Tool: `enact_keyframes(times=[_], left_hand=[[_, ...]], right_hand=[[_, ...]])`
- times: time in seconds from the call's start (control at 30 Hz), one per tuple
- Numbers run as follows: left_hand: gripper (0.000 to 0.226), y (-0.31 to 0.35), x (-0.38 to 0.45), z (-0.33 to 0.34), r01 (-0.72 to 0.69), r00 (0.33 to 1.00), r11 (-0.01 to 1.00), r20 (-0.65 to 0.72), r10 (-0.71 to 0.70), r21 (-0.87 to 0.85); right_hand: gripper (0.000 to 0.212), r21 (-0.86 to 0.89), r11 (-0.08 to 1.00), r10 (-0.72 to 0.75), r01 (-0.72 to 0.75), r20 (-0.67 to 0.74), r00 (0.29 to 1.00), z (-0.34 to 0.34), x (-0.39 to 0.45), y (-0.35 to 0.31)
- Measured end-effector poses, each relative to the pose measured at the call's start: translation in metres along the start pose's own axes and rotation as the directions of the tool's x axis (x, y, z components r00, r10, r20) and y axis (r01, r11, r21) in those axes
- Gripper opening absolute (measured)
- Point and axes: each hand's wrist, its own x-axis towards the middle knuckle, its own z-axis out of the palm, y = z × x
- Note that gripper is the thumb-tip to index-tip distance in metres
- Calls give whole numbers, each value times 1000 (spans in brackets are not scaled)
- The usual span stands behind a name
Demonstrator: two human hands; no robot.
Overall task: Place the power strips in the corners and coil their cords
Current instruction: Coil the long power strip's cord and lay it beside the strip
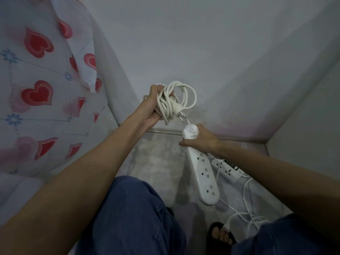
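Beside the bed (36, 100), a narrow floor (158, 162) runs to the wall corner ahead, with little room either side. White strip (202, 173) hangs off the floor, gripped at its switch end by the right hand (200, 139). Left hand (153, 105) clasps the coiled cord (176, 100), plug (179, 112) dangling. Coiling looks finished; next comes lowering both into the corner. A second strip (227, 169) lies by the right wall, its cord (246, 216) loose, possibly tangled, near a sandalled foot (220, 234).
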Motion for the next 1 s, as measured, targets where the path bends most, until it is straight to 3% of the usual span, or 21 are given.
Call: enact_keyframes(times=[0.17,0.3,0.5,0.63,0.87,1.0], left_hand=[[19,-19,16,-9,-7,997,1000,-83,6,-21],[29,-43,34,-38,29,985,989,-164,-54,-148],[24,-86,53,-81,32,970,881,-198,-141,-471],[30,-116,69,-110,-2,964,806,-214,-155,-592],[82,-178,128,-179,-161,928,738,-355,-112,-655],[73,-210,150,-217,-233,853,697,-486,-189,-679]], right_hand=[[79,-135,989,57,-63,-48,997,8,25,-7],[64,-353,932,-88,81,-4,996,9,47,-3],[66,-599,753,-284,273,79,956,15,102,-3],[66,-611,718,-339,333,111,934,30,143,6],[66,-555,737,-386,386,124,914,77,227,28],[64,-614,636,-446,468,203,872,113,273,42]])
